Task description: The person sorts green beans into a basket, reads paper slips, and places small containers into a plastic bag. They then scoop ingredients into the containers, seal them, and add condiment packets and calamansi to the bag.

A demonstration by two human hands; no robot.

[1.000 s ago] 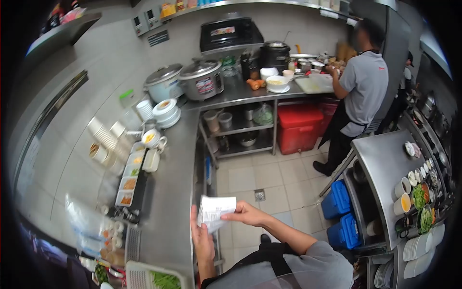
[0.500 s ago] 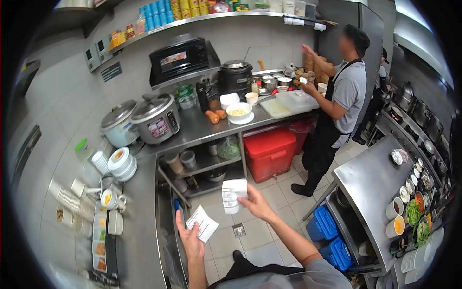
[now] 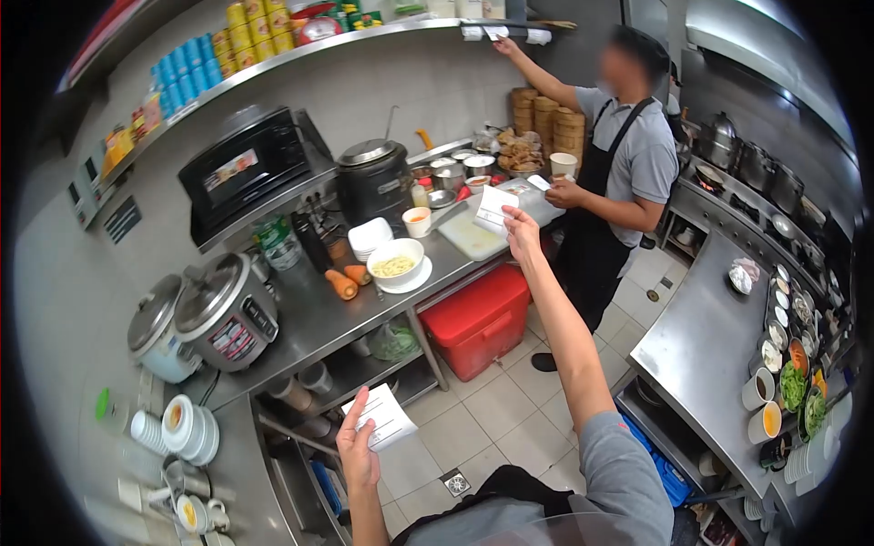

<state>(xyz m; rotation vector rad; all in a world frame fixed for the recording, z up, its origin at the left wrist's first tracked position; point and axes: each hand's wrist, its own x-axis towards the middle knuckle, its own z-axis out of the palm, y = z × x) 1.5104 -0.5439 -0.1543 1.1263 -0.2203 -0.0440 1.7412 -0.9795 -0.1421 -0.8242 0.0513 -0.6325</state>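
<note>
My right hand (image 3: 522, 229) is stretched forward and pinches a white paper slip (image 3: 492, 207), held out toward a person in a grey shirt and black apron (image 3: 621, 173). My left hand (image 3: 357, 446) stays low near my body and grips a second white slip (image 3: 387, 418). The other person reaches one hand up to slips on the high shelf (image 3: 496, 32) and holds a cup (image 3: 564, 165) in the other hand.
A steel counter (image 3: 314, 323) carries two rice cookers (image 3: 200, 314), carrots (image 3: 344, 283), a bowl of noodles (image 3: 396, 264), a black pot (image 3: 375, 182) and a cutting board (image 3: 473, 238). A red bin (image 3: 478, 318) stands beneath. To the right, a steel table (image 3: 706, 332) with sauce cups and greens.
My right hand has extended far forward and up with its slip toward the other person. My view has turned right. The other person has raised an arm to the top shelf.
</note>
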